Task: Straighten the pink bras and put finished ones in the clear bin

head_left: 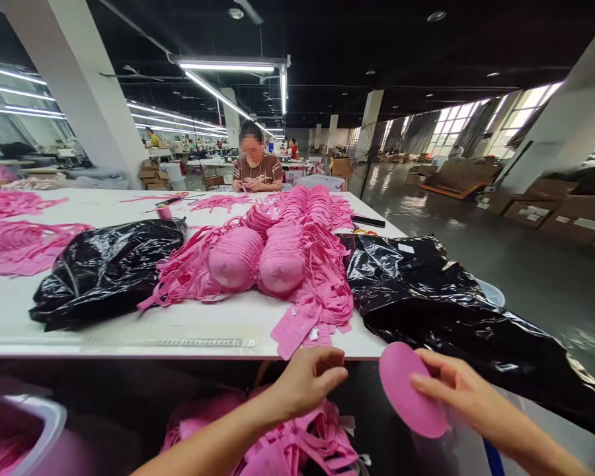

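Observation:
My right hand (pixel 459 387) grips a flat, oval pink bra pad (pixel 411 393) between thumb and fingers, just off the table's front edge. Nothing shows in my left hand (pixel 315 380), whose thumb and fingers are apart near the same edge. Beneath it lies a heap of pink bras (pixel 302 443) with straps and tags, partly hidden by my forearm. On the white table (pixel 129 334), nested pink bras (pixel 282 261) stand in rows, their cups facing me and straps spilling to both sides.
Black plastic bags lie left (pixel 114 271) and right (pixel 426 297) of the bras, the right one hanging over the edge. A ruler (pixel 198 343) runs along the front. A pale tub (pixel 49 423) stands lower left. A person (pixel 258 165) works across the table.

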### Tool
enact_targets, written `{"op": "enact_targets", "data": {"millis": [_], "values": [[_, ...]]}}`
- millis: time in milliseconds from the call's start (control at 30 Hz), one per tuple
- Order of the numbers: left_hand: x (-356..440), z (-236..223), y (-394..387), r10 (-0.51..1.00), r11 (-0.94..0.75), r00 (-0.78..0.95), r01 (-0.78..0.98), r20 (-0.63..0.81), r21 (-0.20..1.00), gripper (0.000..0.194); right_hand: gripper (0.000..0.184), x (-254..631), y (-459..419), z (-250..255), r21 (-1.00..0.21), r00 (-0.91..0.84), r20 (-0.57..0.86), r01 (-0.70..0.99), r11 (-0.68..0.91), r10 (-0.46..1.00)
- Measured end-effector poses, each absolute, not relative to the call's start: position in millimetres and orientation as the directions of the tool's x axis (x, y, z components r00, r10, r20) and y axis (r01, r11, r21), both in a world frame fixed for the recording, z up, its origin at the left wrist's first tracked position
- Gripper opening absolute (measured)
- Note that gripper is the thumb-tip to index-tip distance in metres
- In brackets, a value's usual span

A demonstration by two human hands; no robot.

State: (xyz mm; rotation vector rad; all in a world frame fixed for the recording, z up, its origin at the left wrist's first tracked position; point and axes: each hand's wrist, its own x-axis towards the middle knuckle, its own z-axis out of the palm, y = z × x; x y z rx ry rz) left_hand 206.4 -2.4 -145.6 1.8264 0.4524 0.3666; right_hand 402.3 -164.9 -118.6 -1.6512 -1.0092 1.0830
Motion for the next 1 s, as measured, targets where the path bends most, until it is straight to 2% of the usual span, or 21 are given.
{"op": "enact_targets", "data": {"millis": [33, 100, 167, 233, 300, 367, 500, 633, 700, 867, 1000], "values": [[195, -151, -7, 0.471, -0.123, 0.88, 0.123, -0.051, 0.985, 0.035, 0.035, 381, -156, -127, -0.967, 0.231, -0.197, 0.117, -0.228, 0.953], [172, -160, -16, 0.453, 0.09, 0.885, 0.075, -0.108, 0.993, 0.044, 0.034, 342, -133, -143, -0.985, 0.121, -0.155, 0.052, -0.162, 0.98], [148, -165, -20, 0.524, 0.157, 0.847, 0.013, -0.094, 0.988, 0.046, 0.032, 308, -109, -159, -0.988, 0.011, -0.149, 0.028, -0.149, 0.989], [121, -166, -15, 0.6, 0.105, 0.797, 0.01, -0.071, 0.994, 0.04, 0.027, 279, -87, -170, -0.988, -0.096, -0.127, 0.1, -0.117, 0.987], [92, -165, -4, 0.599, 0.001, 0.797, 0.098, -0.079, 0.995, 0.035, 0.023, 255, -65, -178, -0.975, -0.2, -0.11, 0.211, -0.067, 0.974], [63, -165, 11, 0.604, -0.123, 0.79, 0.218, -0.101, 0.968, 0.035, 0.025, 233, -42, -183, -0.966, -0.287, -0.137, 0.251, -0.063, 0.948], [19, -171, 31, 0.818, -0.303, 0.574, 0.48, -0.034, 0.823, 0.04, 0.028, 195, -1, -191, -0.979, -0.316, -0.195, 0.123, -0.164, 0.929], [-8, -188, 21, 0.84, -0.459, 0.524, 0.552, 0.138, 0.697, 0.068, 0.03, 167, 15, -201, -0.964, -0.251, -0.265, 0.041, -0.263, 0.931], [-18, -201, 10, 0.855, -0.472, 0.488, 0.588, 0.177, 0.657, 0.071, 0.033, 155, 14, -210, -0.949, -0.232, -0.303, -0.019, -0.316, 0.924], [-35, -226, -12, 0.919, -0.377, 0.354, 0.658, 0.173, 0.652, 0.045, 0.04, 134, 4, -239, -0.905, -0.242, -0.381, -0.098, -0.413, 0.892], [-43, -232, -18, 0.943, -0.299, 0.316, 0.669, 0.104, 0.681, 0.048, 0.041, 124, -1, -258, -0.886, -0.279, -0.392, -0.142, -0.441, 0.877]]}}
